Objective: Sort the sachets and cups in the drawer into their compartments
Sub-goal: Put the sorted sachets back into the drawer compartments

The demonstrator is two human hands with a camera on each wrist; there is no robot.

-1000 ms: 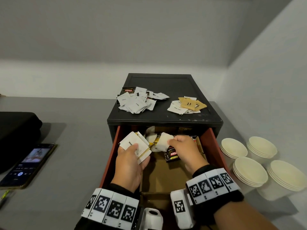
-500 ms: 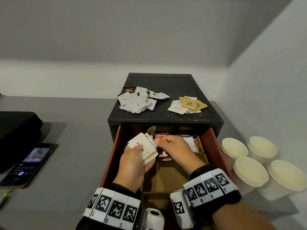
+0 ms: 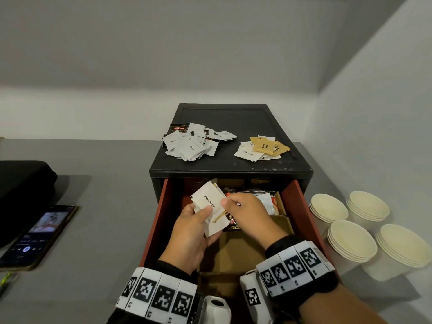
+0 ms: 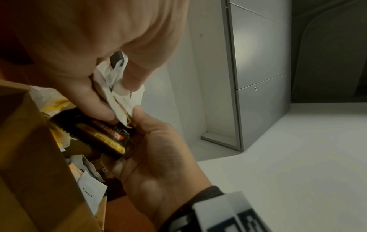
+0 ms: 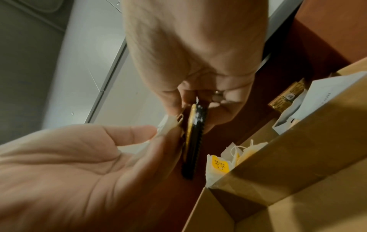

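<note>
My left hand [image 3: 205, 213] grips a fanned bundle of sachets over the open red drawer [image 3: 161, 206]; the top one reads "White Sugar" [image 3: 209, 203]. My right hand [image 3: 233, 204] meets the bundle from the right, with its thumb on the white sachets' edge. In the left wrist view a dark coffee sachet [image 4: 99, 133] sits at the bottom of the bundle, pinched between right thumb and fingers [image 4: 123, 166]. The right wrist view shows that dark sachet [image 5: 193, 141] edge-on between both hands. More mixed sachets [image 3: 264, 197] lie at the drawer's back.
Cardboard dividers [image 3: 233, 249] split the drawer. Two sachet piles, white [image 3: 189, 146] and brown with white [image 3: 261, 147], lie on the black cabinet top [image 3: 231, 167]. Stacks of paper cups [image 3: 350, 239] stand right of the drawer. A phone [image 3: 39, 235] and black bag [image 3: 23, 178] lie left.
My right hand moved left from the drawer's back to the bundle in my left hand. The white item it held a second ago no longer shows in its fingers. The left hand rose a little.
</note>
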